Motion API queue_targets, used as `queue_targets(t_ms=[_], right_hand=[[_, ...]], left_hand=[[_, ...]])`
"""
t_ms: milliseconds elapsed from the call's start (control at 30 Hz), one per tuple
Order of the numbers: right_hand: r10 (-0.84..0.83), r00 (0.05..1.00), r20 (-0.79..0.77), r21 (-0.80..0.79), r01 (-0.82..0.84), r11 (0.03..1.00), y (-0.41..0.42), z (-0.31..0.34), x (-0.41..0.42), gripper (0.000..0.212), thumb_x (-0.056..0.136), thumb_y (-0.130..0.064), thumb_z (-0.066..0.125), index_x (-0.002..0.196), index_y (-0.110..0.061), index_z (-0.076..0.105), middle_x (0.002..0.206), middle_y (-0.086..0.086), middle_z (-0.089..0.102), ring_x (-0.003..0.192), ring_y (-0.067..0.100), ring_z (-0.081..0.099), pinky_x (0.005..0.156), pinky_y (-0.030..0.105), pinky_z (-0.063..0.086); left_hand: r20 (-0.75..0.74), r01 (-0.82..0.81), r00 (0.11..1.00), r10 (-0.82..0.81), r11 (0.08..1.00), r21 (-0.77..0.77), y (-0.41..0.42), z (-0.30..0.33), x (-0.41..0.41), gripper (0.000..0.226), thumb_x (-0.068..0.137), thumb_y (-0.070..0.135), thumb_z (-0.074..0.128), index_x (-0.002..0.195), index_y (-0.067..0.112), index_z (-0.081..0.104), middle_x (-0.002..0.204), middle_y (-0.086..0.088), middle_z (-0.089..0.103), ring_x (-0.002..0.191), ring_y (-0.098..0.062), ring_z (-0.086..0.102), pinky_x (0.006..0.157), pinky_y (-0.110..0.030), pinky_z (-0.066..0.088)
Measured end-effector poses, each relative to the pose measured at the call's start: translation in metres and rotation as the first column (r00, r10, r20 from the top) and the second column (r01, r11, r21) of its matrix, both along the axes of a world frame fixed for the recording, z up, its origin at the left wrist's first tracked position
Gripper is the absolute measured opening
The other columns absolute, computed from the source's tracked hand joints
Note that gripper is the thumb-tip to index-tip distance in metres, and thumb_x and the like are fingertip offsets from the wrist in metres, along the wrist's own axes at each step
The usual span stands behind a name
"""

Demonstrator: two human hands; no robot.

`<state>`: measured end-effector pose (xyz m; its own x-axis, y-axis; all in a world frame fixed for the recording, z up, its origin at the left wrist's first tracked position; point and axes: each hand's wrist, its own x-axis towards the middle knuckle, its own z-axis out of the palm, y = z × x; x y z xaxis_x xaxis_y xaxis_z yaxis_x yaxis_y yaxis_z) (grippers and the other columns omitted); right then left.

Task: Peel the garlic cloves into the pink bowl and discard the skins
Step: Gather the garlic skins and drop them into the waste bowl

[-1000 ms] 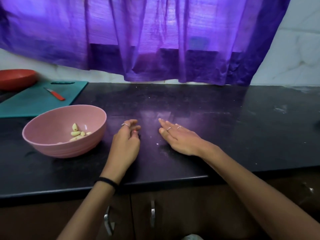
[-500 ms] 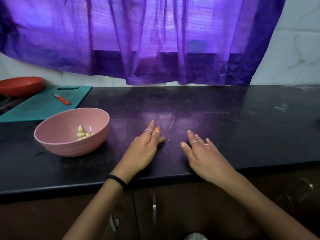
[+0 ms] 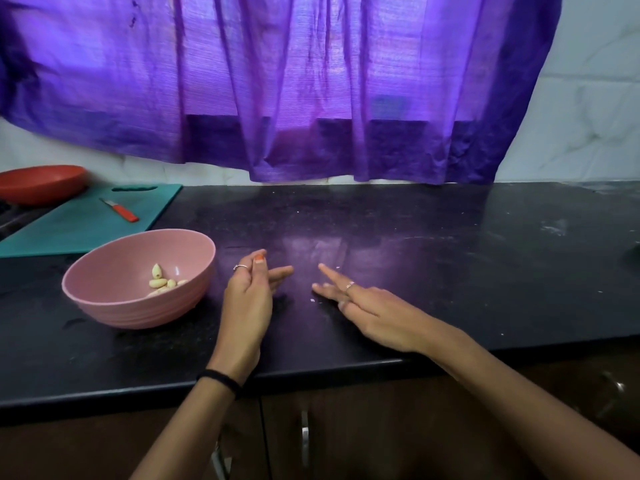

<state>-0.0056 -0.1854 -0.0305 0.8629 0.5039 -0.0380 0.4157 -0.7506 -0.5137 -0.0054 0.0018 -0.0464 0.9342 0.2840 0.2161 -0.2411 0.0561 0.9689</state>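
Both hands have shifted since half a second ago: the left hand (image 3: 247,299) has turned onto its edge with a finger reaching out to the right, and the right hand (image 3: 372,315) has swung leftward, its fingers now fanned and pointing toward the other hand. Neither grasps anything; the fingers of both are loosely extended, with the right hand low over the dark surface (image 3: 450,258) and its fingertips near a tiny pale scrap (image 3: 312,300). Whether they touch the stone I cannot tell. A black band (image 3: 219,378) circles the left wrist, and rings show on both hands.

Just left of the left hand stands the pink bowl (image 3: 138,306), with the peeled garlic cloves (image 3: 164,280) lying together at its bottom. Behind the bowl a teal cutting board (image 3: 69,226) carries a small red-handled knife (image 3: 119,210), and an orange dish (image 3: 41,183) sits at the far left. A purple curtain (image 3: 294,88) hangs along the back wall.
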Motion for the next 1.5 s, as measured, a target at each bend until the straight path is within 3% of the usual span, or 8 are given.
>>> queue_targets(t_ms=[100, 300, 667, 767, 867, 1100, 1300, 1500], right_hand=[[-0.168, 0.984, -0.064, 0.21, 0.177, 0.962, -0.009, 0.005, -0.016, 0.054, 0.105, -0.021, 0.028, 0.153, -0.037, 0.009, 0.139, -0.041, 0.033, 0.141, 0.0, 0.024, 0.114, 0.023, 0.014], [-0.271, 0.956, 0.111, -0.028, 0.275, 0.961, 0.029, -0.009, -0.042, 0.063, 0.101, -0.025, 0.03, 0.155, -0.024, -0.002, 0.16, 0.002, 0.021, 0.146, 0.023, 0.02, 0.115, 0.034, 0.021], [-0.331, 0.941, 0.063, 0.095, 0.325, 0.941, 0.016, 0.006, 0.014, 0.057, 0.099, -0.01, 0.031, 0.154, -0.015, 0.016, 0.148, -0.01, 0.045, 0.134, 0.018, 0.04, 0.107, 0.029, 0.026], [-0.257, 0.966, 0.027, 0.298, 0.238, 0.925, 0.008, 0.003, 0.005, 0.042, 0.098, -0.001, 0.034, 0.133, -0.015, 0.052, 0.128, -0.01, 0.061, 0.099, -0.007, 0.058, 0.096, 0.018, 0.039], [-0.341, 0.94, -0.005, 0.463, 0.304, 0.832, 0.0, -0.001, 0.003, 0.041, 0.097, 0.003, 0.036, 0.129, -0.018, 0.05, 0.114, 0.001, 0.07, 0.107, 0.008, 0.064, 0.1, 0.021, 0.045], [-0.099, 0.986, 0.132, 0.118, 0.084, 0.989, 0.03, -0.003, -0.025, 0.051, 0.099, -0.003, 0.041, 0.145, -0.026, 0.037, 0.138, -0.01, 0.054, 0.13, 0.003, 0.044, 0.099, 0.004, 0.029], [0.06, 0.99, 0.126, -0.136, -0.042, 0.99, 0.029, 0.006, -0.038, 0.058, 0.101, -0.019, 0.035, 0.153, -0.028, 0.011, 0.156, -0.007, 0.031, 0.145, 0.014, 0.024, 0.119, 0.031, 0.021], [0.118, 0.987, 0.105, -0.106, -0.106, 0.989, 0.036, 0.003, -0.056, 0.065, 0.1, -0.028, 0.036, 0.152, -0.036, -0.003, 0.16, -0.001, 0.02, 0.148, 0.014, 0.013, 0.113, 0.021, 0.009]], left_hand=[[0.001, -0.003, 1.0, 0.003, 0.999, -0.051, 0.0, 0.001, -0.001, 0.025, 0.104, 0.025, 0.031, 0.119, 0.017, 0.049, 0.1, -0.011, 0.07, 0.102, -0.017, 0.065, 0.091, -0.031, 0.05], [0.012, 0.005, 1.0, -0.004, 0.994, -0.107, 0.0, 0.0, -0.001, 0.023, 0.105, 0.025, 0.03, 0.115, 0.017, 0.049, 0.095, -0.007, 0.069, 0.093, -0.012, 0.066, 0.069, -0.013, 0.052], [0.023, 0.003, 1.0, 0.0, 0.991, -0.132, 0.001, 0.0, -0.004, 0.025, 0.105, 0.025, 0.03, 0.118, 0.016, 0.049, 0.092, -0.007, 0.071, 0.094, -0.014, 0.067, 0.084, -0.026, 0.05], [0.03, 0.016, 0.999, -0.012, 0.989, -0.148, 0.002, 0.0, -0.004, 0.026, 0.105, 0.024, 0.029, 0.12, 0.015, 0.048, 0.092, -0.007, 0.07, 0.092, -0.014, 0.068, 0.08, -0.023, 0.05], [0.035, 0.022, 0.999, -0.016, 0.988, -0.153, 0.002, 0.001, -0.004, 0.026, 0.105, 0.024, 0.029, 0.12, 0.014, 0.048, 0.092, -0.008, 0.07, 0.089, -0.013, 0.068, 0.078, -0.022, 0.05], [0.03, 0.016, 0.999, -0.012, 0.99, -0.139, 0.001, 0.001, -0.006, 0.026, 0.105, 0.023, 0.029, 0.12, 0.014, 0.048, 0.092, -0.008, 0.07, 0.09, -0.015, 0.068, 0.08, -0.025, 0.05], [0.026, 0.01, 1.0, -0.007, 0.993, -0.121, 0.001, 0.003, -0.009, 0.028, 0.105, 0.024, 0.029, 0.122, 0.013, 0.048, 0.092, -0.007, 0.071, 0.091, -0.015, 0.068, 0.083, -0.027, 0.051], [0.026, -0.018, 0.999, 0.024, 0.98, -0.196, 0.002, 0.005, -0.009, 0.025, 0.105, 0.022, 0.027, 0.116, 0.016, 0.048, 0.092, -0.006, 0.071, 0.093, -0.016, 0.068, 0.079, -0.025, 0.05]])
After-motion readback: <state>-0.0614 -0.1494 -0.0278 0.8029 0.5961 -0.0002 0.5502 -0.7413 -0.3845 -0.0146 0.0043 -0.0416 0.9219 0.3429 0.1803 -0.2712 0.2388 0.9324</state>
